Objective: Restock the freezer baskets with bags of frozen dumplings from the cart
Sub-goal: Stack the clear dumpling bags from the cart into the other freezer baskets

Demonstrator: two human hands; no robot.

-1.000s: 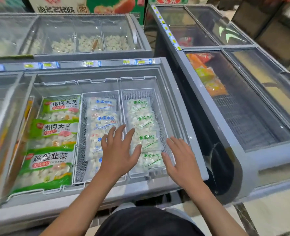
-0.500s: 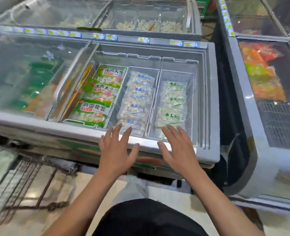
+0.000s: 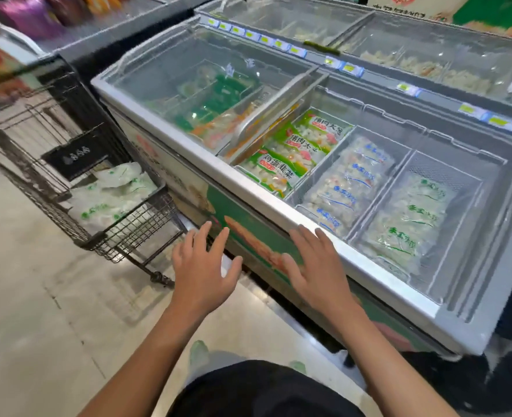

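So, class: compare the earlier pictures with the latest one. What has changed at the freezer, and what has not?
Both hands have drawn back out of the freezer baskets: the left hand and right hand now hover before the freezer front, open and empty. The view swung left, revealing the cart with bags. The basket stock looks unchanged.

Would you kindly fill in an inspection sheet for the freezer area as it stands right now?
Surface: freezer, lid slid open over three baskets.
Job's things: blue-print bags in the middle basket; green-print bags in the right basket; more dumpling bags in the cart.
Clutter: green packs in the left basket.
Hands: left hand and right hand open, holding nothing.
Cables: nothing seen.
Surroundings: neighbouring freezer, tiled floor.
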